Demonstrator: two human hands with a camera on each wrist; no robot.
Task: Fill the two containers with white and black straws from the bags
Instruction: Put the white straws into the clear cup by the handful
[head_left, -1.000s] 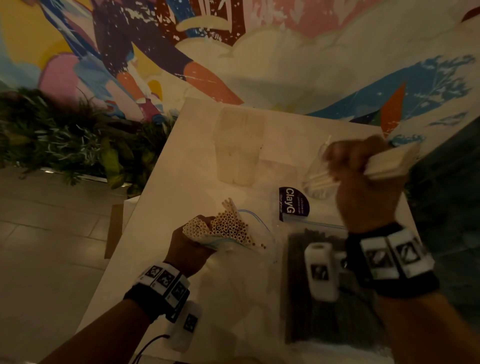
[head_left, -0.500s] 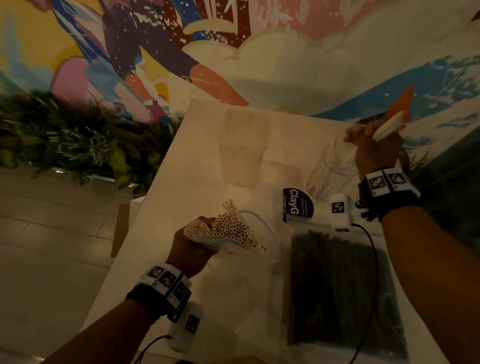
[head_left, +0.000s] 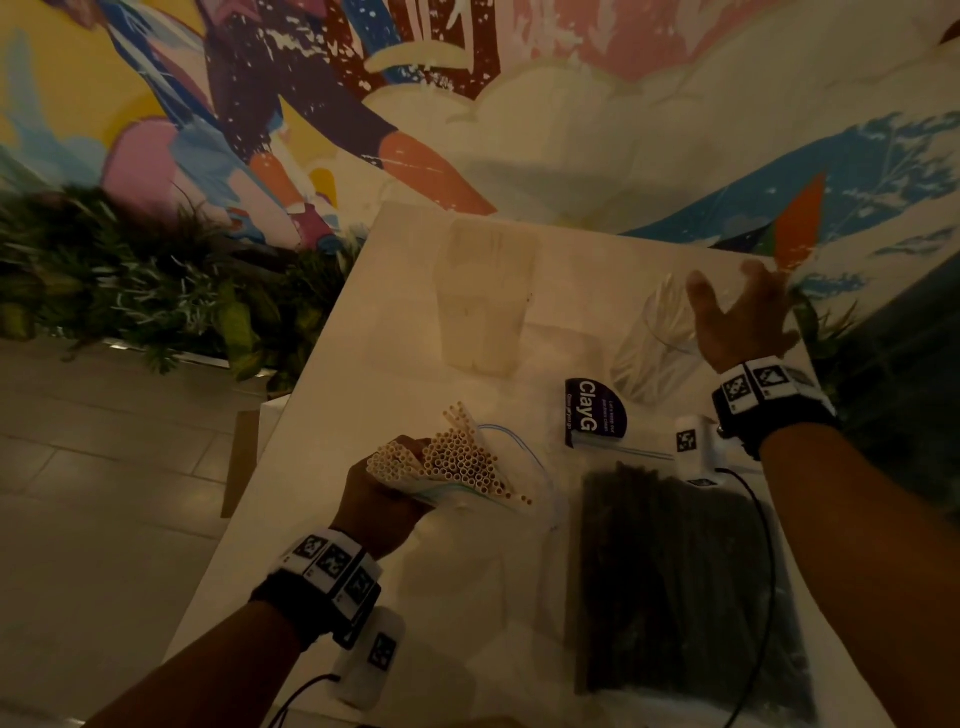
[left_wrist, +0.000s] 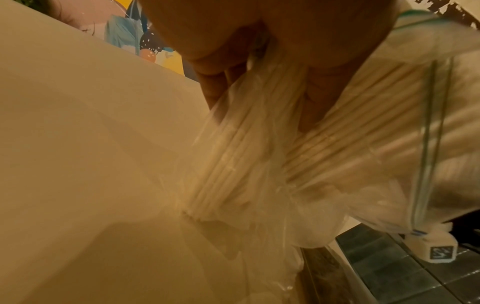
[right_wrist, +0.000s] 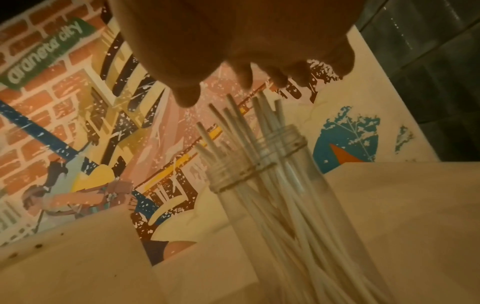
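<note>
A pale counter (head_left: 332, 415) stood before a mural. The right hand (head_left: 743, 317) hovered spread above the jar (right_wrist: 298, 185) of white straws (right_wrist: 241, 131); the left hand (head_left: 382, 499) gripped the straw bag (left_wrist: 324, 164). Likely next: fetching another bunch.

You see a clear glass jar (right_wrist: 285, 185) with a ribbed neck, matt paper-looking white straws (head_left: 457, 460) in a thin, crinkled, glossy plastic bag (left_wrist: 324, 216), and a smooth matt tabletop (head_left: 571, 270).
</note>
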